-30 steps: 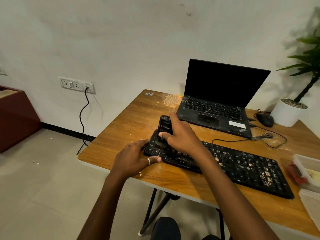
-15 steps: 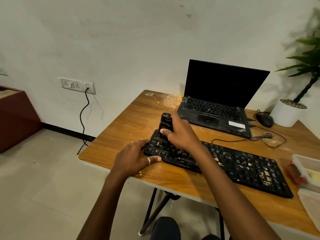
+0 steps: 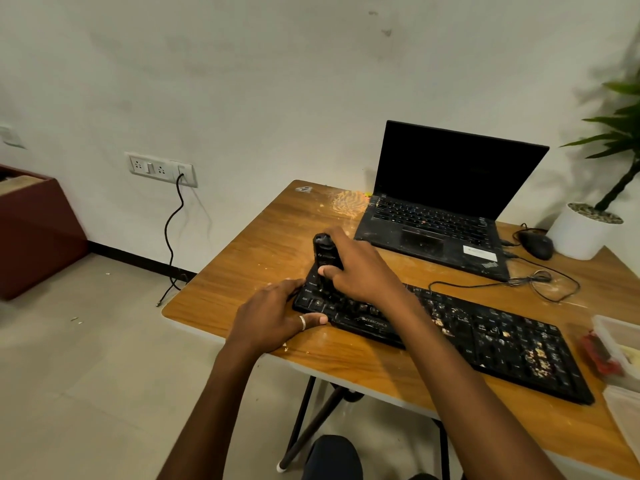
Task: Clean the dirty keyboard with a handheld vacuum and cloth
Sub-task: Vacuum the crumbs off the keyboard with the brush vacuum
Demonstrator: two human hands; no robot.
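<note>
Keyboard [image 3: 485, 341], flat, crumb-speckled, lies under a cylindrical black vacuum [image 3: 323, 251].

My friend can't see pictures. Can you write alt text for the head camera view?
A right hand holds a black vacuum on the left end of a crumb-strewn keyboard; the left hand grips that end. A laptop sits behind.

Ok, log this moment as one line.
right hand grips handheld vacuum on keyboard left end | left hand holds keyboard corner | crumbs on right-side keys
</note>
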